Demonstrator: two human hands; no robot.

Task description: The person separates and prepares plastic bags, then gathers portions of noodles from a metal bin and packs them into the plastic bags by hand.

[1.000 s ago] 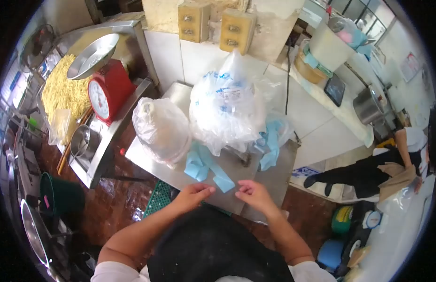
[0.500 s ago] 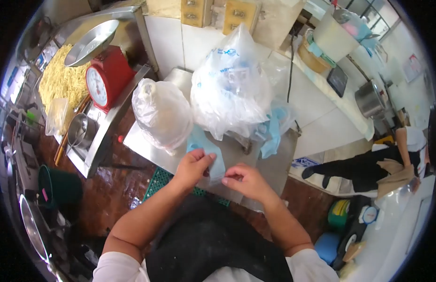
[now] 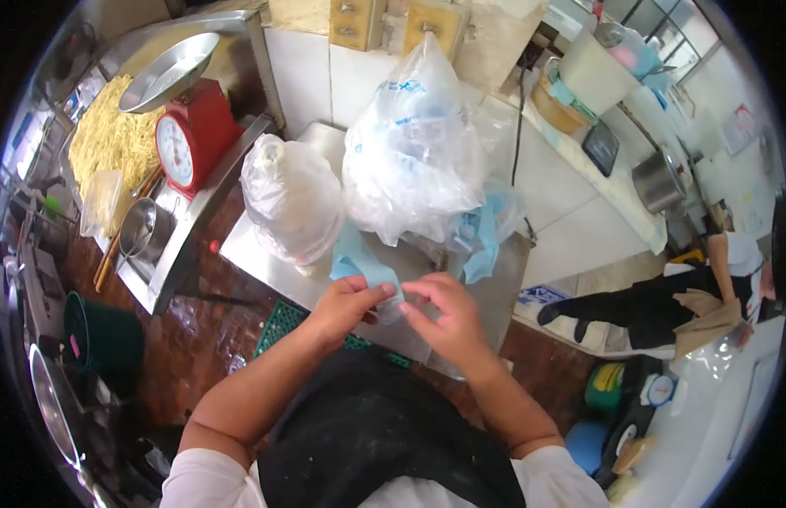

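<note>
though mostly beyond, blue strip (image 3: 364,259); end between fingers (image 3: 378,293)

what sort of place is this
Probably a commercial kitchen or noodle shop: a big heap of what look like yellow noodles lies beside a red scale, and a metal pot stands across the room.

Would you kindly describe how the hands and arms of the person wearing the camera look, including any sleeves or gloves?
The left hand and right hand are both ungloved, with no watch or bracelet visible. The forearms are uncovered up to short, plain white sleeves, which end near the elbows. Between the arms, a black garment covers the front.
</note>
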